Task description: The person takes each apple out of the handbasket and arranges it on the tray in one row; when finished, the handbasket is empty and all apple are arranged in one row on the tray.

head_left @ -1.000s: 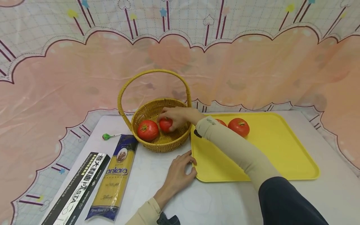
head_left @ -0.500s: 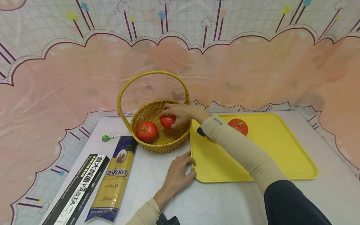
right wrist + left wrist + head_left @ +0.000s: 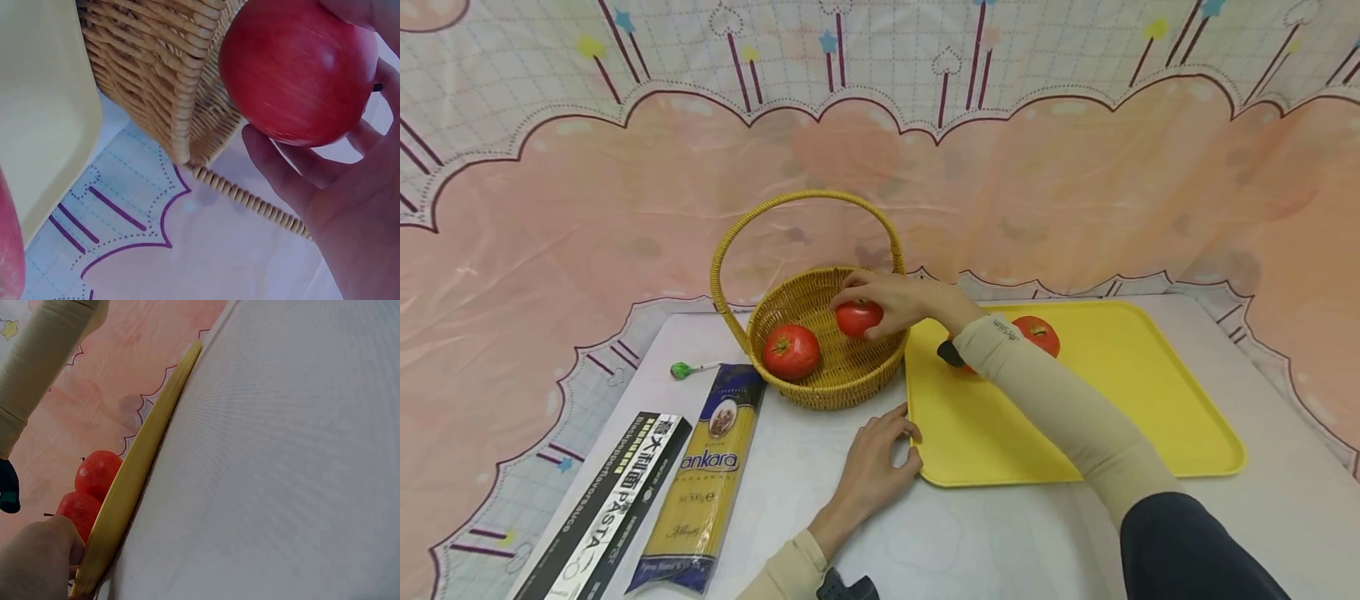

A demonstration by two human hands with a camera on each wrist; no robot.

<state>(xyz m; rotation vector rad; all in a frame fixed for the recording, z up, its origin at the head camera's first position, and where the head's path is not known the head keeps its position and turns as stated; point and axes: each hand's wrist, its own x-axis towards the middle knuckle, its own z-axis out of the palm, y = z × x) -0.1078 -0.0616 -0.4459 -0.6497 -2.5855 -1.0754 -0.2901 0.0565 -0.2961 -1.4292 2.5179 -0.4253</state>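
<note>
While the left hand (image 3: 871,467) rests loosely against the yellow tray (image 3: 1120,400), the right hand (image 3: 904,300) clasps one apple (image 3: 857,321) in its grip over the basket (image 3: 820,398), left of the tray.

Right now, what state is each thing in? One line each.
Yellow tray, flat, bearing red fruit
Left hand, touching the tray
Right hand, gripping one fruit
Basket, upright, handle raised, another fruit inside
Pasta packet, lying flat
Pasta box, lying flat
Lollipop, lying down
</note>
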